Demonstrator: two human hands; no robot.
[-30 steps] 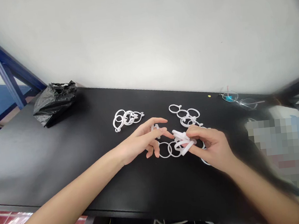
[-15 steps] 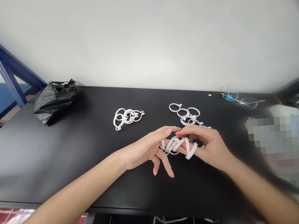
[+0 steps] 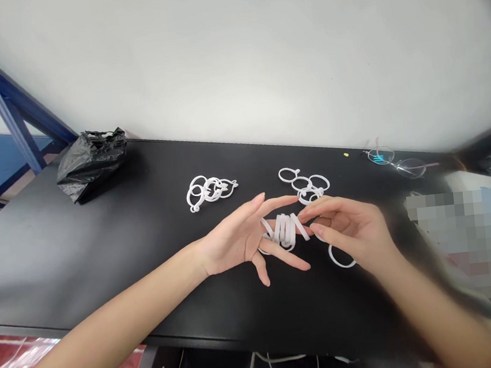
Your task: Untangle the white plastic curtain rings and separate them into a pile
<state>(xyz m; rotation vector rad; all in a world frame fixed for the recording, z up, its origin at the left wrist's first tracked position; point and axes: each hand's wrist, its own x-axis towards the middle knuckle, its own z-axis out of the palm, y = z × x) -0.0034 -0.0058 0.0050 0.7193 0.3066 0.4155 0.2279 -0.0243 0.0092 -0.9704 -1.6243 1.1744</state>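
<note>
- Table (image 3: 240, 312), 1, black, bearing the loose items.
- Left hand (image 3: 237, 239), 1: fingers spread wide, gripping nothing; the middle one passes through a row of white rings (image 3: 285, 230), at least five, exact count hidden by overlap.
- Right hand (image 3: 358, 231), 1: thumb and forefinger slightly parted at the ringed finger's tip; contact cannot be told.
- Left pile (image 3: 214, 190) of white rings, four or more, overlapping.
- Right pile (image 3: 309, 187), four or more, beyond the right hand.
- Black bag (image 3: 91, 164), 1.
- Glasses (image 3: 394, 165), 1 pair, by the wall.
</note>
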